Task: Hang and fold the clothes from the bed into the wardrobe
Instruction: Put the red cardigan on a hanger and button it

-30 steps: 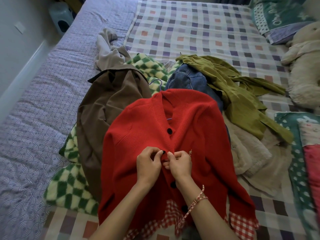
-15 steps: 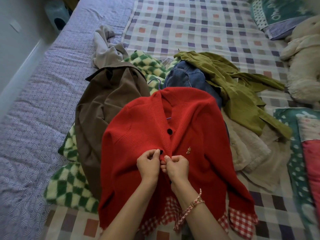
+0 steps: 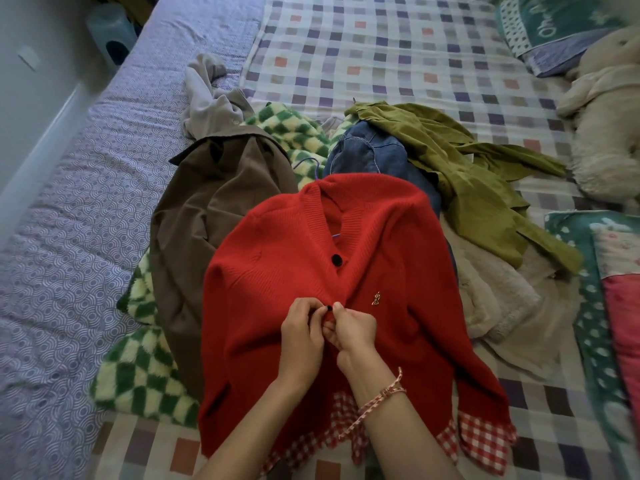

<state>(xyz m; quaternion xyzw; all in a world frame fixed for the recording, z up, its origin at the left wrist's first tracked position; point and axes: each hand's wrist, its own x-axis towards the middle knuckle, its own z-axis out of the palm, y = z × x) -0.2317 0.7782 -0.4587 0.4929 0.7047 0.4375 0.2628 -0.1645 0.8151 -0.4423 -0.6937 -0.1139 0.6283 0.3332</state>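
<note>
Spread front-up over the pile of clothes on the bed (image 3: 381,46): a red cardigan (image 3: 277,271), long axis running away from the wearer of the camera, V-neck at the far end, gingham hem (image 3: 485,441) nearest. Threaded through the neck, a purple hanger (image 3: 313,166), hook pointing away over the collar. Top button (image 3: 336,260) fastened; a small gold pin (image 3: 376,298) on the chest just right of the placket.

At mid-placket, both hands close together. Left hand (image 3: 301,337) with fingers curled, pinching the cardigan's left front edge beside the second button (image 3: 328,308). Right hand (image 3: 356,332) likewise curled, thumb and fingers nipping the opposite edge, fingertips touching the left hand's. Impossible to tell whether the button is through its hole. On the right wrist, a red-and-white braided bracelet (image 3: 381,400).

Close on the left, partly under the cardigan, a brown coat (image 3: 214,216) over a green-and-cream checked fleece (image 3: 138,372). Beyond the collar, a denim garment (image 3: 370,157); to the right, an olive-green shirt (image 3: 467,181) and a cream fleece garment (image 3: 495,299). Bare lilac sheet (image 3: 69,220) along the left up to the wall (image 3: 34,46); open checked bedspread beyond the pile.
</note>
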